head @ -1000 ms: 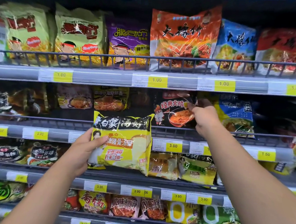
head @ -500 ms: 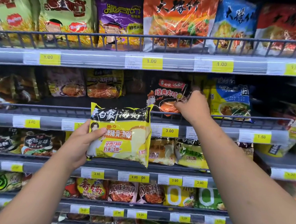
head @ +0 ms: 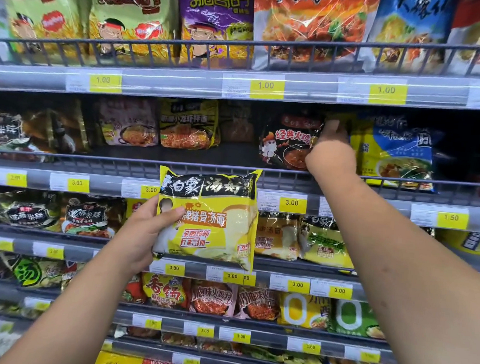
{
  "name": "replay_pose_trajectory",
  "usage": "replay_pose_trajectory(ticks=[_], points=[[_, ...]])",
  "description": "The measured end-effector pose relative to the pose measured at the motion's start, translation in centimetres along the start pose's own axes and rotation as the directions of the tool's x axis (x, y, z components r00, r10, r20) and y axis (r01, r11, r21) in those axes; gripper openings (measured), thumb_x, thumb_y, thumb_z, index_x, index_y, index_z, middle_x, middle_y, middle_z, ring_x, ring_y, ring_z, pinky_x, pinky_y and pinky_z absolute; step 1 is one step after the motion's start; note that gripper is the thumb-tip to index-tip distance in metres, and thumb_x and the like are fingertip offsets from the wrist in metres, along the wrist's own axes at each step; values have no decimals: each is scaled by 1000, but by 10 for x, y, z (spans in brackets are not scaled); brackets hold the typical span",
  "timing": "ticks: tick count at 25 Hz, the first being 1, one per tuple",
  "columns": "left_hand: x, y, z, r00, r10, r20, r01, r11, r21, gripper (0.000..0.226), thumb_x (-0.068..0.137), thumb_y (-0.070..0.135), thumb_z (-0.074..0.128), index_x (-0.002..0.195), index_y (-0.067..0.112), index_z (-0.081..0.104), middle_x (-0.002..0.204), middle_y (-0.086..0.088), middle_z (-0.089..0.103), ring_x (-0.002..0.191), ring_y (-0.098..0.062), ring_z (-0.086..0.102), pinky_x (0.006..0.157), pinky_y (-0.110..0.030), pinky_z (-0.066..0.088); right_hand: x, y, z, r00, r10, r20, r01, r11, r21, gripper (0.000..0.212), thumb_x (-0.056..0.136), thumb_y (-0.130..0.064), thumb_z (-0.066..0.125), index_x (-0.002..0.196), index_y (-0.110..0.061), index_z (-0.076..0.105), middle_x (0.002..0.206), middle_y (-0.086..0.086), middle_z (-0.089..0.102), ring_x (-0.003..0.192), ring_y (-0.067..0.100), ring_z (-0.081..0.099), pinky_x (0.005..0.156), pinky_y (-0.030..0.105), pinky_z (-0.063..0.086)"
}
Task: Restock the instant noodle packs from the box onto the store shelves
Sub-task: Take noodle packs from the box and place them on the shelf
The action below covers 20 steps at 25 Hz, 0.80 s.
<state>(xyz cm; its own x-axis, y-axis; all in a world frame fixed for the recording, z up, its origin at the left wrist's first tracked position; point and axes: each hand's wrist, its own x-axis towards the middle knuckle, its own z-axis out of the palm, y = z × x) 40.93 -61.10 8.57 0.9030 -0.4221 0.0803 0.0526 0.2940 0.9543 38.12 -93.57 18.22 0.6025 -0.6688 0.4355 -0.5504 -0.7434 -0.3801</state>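
My left hand grips a yellow instant noodle pack by its left edge and holds it upright in front of the shelves, level with the second rail from the top. My right hand reaches over that rail into the second shelf, fingers closed on the right edge of a black noodle pack that stands there. A blue and yellow pack stands just right of that hand. The box is not in view.
Several shelves with wire front rails and yellow price tags fill the view, stocked with noodle and snack packs. A gap shows on the second shelf left of the black pack. Matching yellow packs stand on the shelf below.
The view has drifted upward and closer to the shelves. My right hand has pushed deeper into the second shelf beside the black pack. The yellow pack stays held in my left hand.
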Motion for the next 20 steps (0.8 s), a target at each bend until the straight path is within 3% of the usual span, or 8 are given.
replay_pose_trajectory(ticks=[4, 6, 8, 10, 12, 16, 18, 20], points=[[-1, 0, -2, 1000, -9, -13, 9, 1000, -17, 106, 62, 27, 80, 151, 13, 24, 146, -15, 46, 123, -33, 55, 108, -54, 39, 6, -7, -2, 985, 0, 175, 37, 977, -211, 51, 79, -4, 61, 128, -14, 55, 141, 22, 39, 119, 42, 51, 78, 42, 49], [1, -3, -1, 1000, 11, -28, -11, 1000, -12, 102, 66, 22, 74, 152, 15, 21, 144, -12, 49, 119, -32, 58, 106, -52, 41, 0, -8, -3, 991, 5, 133, 29, 966, -258, 48, 82, -9, 63, 128, -19, 57, 153, 19, 23, 132, 40, 35, 88, 43, 47], [2, -6, 2, 999, 26, -38, -26, 1000, -13, 94, 76, 15, 67, 154, 16, 14, 133, -4, 57, 112, -28, 61, 101, -47, 44, -6, -8, -3, 994, -83, 72, 101, 950, -296, 41, 85, -12, 60, 124, -23, 60, 152, 14, 26, 135, 38, 29, 91, 44, 45], [4, -7, 5, 998, 34, -48, -34, 999, -5, 86, 84, 11, 62, 154, 15, 12, 125, 0, 59, 109, -25, 61, 99, -45, 45, -7, -8, -1, 974, -201, 108, 222, 944, -245, 28, 87, -13, 54, 111, -20, 66, 132, 14, 50, 113, 36, 49, 79, 39, 49], [6, -7, 5, 1000, 13, -21, -13, 1000, 2, 96, 76, 18, 69, 154, 17, 13, 143, -7, 50, 122, -29, 56, 107, -49, 40, -6, -6, -2, 947, -279, 159, 303, 940, -154, 21, 88, -18, 48, 99, -19, 67, 103, 12, 61, 85, 33, 56, 68, 34, 49], [10, -8, 3, 1000, 5, 16, -6, 1000, 19, 102, 65, 24, 74, 153, 16, 21, 148, -10, 45, 124, -31, 54, 109, -52, 38, -18, -4, -2, 904, -384, 189, 407, 908, -102, 37, 96, -39, 34, 106, -21, 65, 91, 7, 58, 80, 29, 54, 66, 33, 44], [11, -9, 3, 1000, 10, 17, -11, 1000, 23, 100, 66, 23, 73, 152, 16, 23, 146, -10, 48, 120, -29, 57, 107, -50, 41, -29, -7, 3, 892, -391, 225, 426, 895, -132, 53, 97, -57, 23, 118, -25, 61, 100, 10, 58, 89, 30, 55, 70, 36, 42], [13, -11, 2, 1000, 14, 25, -14, 999, 29, 99, 66, 23, 73, 152, 14, 23, 146, -12, 48, 119, -29, 59, 105, -49, 44, -34, -9, 7, 893, -361, 268, 412, 895, -168, 68, 92, -70, 12, 131, -31, 53, 122, 14, 56, 106, 33, 55, 80, 42, 43]])
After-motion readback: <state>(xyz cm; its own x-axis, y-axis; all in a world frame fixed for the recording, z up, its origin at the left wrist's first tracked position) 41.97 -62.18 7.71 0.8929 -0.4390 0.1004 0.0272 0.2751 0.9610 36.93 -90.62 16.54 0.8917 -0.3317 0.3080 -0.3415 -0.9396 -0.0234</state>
